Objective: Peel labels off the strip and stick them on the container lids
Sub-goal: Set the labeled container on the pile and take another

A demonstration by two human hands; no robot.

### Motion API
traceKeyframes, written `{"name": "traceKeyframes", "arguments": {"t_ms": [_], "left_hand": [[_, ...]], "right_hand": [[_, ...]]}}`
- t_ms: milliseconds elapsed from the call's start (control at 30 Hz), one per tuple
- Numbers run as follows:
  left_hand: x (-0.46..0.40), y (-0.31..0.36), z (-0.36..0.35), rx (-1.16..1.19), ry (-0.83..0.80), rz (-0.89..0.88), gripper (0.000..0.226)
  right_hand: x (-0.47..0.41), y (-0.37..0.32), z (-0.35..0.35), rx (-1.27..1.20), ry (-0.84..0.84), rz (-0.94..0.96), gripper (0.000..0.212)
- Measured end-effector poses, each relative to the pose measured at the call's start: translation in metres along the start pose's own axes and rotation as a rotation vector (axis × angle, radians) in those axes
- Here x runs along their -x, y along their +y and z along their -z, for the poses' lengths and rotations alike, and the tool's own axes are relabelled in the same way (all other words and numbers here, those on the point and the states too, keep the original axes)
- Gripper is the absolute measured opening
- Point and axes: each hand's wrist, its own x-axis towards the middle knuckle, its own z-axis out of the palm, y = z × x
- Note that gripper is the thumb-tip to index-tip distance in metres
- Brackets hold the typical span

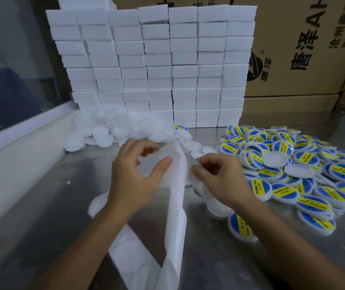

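A heap of plain white lids (pixel 104 130) lay along the far left of the steel table (pixel 41 206), against the foot of a wall of stacked white blocks (pixel 150 65) at the far edge. One more white lid (pixel 96 206) sat near the middle of the table, partly under the left forearm. The left hand (pixel 134 181) was raised over the centre of the table, thumb and curled fingers pinching the left edge of the white backing strip (pixel 175 206). The strip ran from both hands down toward the near edge, where it folded and trailed leftward. The right hand (pixel 219 176) pinched the strip's right edge between thumb and forefinger, just beside the left hand. No label could be made out on the stretch held. A single labelled lid (pixel 242 227) lay under the right forearm. The right side of the table carried a heap of labelled lids (pixel 314 174), blue and yellow, with two unlabelled lids (pixel 276 160) on top. Cardboard boxes (pixel 305 49) stood behind, at the far right corner.
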Motion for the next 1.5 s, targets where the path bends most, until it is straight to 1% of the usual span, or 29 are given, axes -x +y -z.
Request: {"name": "traceKeyframes", "arguments": {"t_ms": [33,67,133,167,233,300,400,433,500,600,667,733,800,833,867,900,967,1067,1200,1333,1433,1500], "left_hand": [[0.001,0.001,-0.001,0.051,-0.023,0.024,0.024],[0.001,0.005,-0.001,0.183,-0.071,0.125,0.026],[0.000,0.014,-0.003,0.474,-0.176,0.410,0.032],[0.000,0.018,-0.005,0.566,-0.219,0.532,0.038],[0.001,0.022,-0.008,0.664,-0.285,0.703,0.050],[0.004,0.024,-0.012,0.702,-0.346,0.761,0.054],[0.008,0.022,-0.018,0.673,-0.343,0.759,0.049],[0.009,0.022,-0.019,0.671,-0.346,0.757,0.048],[0.010,0.021,-0.020,0.729,-0.391,0.770,0.055],[0.009,0.022,-0.017,0.855,-0.452,0.762,0.061],[0.010,0.022,-0.018,0.887,-0.483,0.739,0.056],[0.011,0.021,-0.020,0.847,-0.443,0.736,0.048],[0.012,0.017,-0.021,0.775,-0.342,0.762,0.038],[0.013,0.014,-0.022,0.743,-0.291,0.774,0.029],[0.013,0.012,-0.021,0.713,-0.247,0.775,0.018],[0.013,0.010,-0.021,0.676,-0.218,0.762,0.012],[0.013,0.007,-0.021,0.579,-0.181,0.704,0.015],[0.016,0.008,-0.025,0.487,-0.194,0.597,0.015],[0.019,0.008,-0.030,0.429,-0.218,0.523,0.025],[0.021,0.008,-0.033,0.358,-0.233,0.446,0.030],[0.024,0.006,-0.036,0.320,-0.251,0.385,0.027],[0.026,0.004,-0.038,0.320,-0.263,0.383,0.027]], "right_hand": [[-0.001,0.000,0.001,-0.005,0.051,0.018,0.008],[-0.001,0.000,0.003,0.003,0.097,0.044,0.009],[-0.001,-0.001,0.006,0.024,0.153,0.117,0.019],[-0.001,-0.002,0.008,0.037,0.168,0.152,0.024],[-0.001,-0.004,0.010,0.046,0.186,0.217,0.031],[0.001,-0.006,0.009,0.035,0.192,0.285,0.032],[0.006,-0.010,0.005,0.005,0.203,0.360,0.025],[0.007,-0.010,0.005,-0.017,0.194,0.371,0.025],[0.009,-0.010,0.004,-0.031,0.175,0.388,0.030],[0.008,-0.010,0.003,0.036,0.195,0.369,0.032],[0.008,-0.008,0.002,0.115,0.211,0.361,0.035],[0.008,-0.006,0.000,0.186,0.221,0.396,0.036],[0.008,-0.006,-0.003,0.237,0.224,0.416,0.039],[0.008,-0.006,-0.003,0.251,0.231,0.426,0.038],[0.008,-0.007,-0.003,0.260,0.244,0.452,0.033],[0.007,-0.008,-0.002,0.268,0.253,0.487,0.026],[0.007,-0.010,-0.001,0.294,0.246,0.571,0.013],[0.008,-0.011,-0.004,0.320,0.176,0.646,0.009],[0.007,-0.008,-0.005,0.335,0.086,0.626,0.008],[0.006,-0.007,-0.001,0.343,0.030,0.636,0.006],[0.005,-0.008,0.000,0.351,0.001,0.617,0.004],[0.005,-0.008,0.001,0.358,-0.008,0.597,0.003]]}}
